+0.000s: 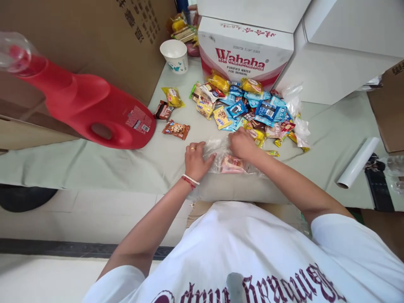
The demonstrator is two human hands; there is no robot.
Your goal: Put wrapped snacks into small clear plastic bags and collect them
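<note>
A clear plastic bag (217,145) lies at the near edge of the cloth-covered table, with a pink-wrapped snack (232,163) inside it or under its film. My left hand (196,160) rests at the bag's left side, thumb and fingers apart. Closed at the top right of the bag, my right hand (242,143) pinches its film; the fingertips are partly hidden. Just beyond my hands spreads a heap of wrapped snacks (237,108) in blue, yellow, brown and red. Left of the heap lie a brown cookie packet (176,129), a dark packet (163,110) and a yellow packet (173,97).
A large red bottle (104,109) leans in from the left. Behind the heap stand a Wahaha carton (243,54) and a paper cup (175,57). To the right lie a white roll (358,163) and a black object (378,189). White plastic bags (298,122) touch the heap.
</note>
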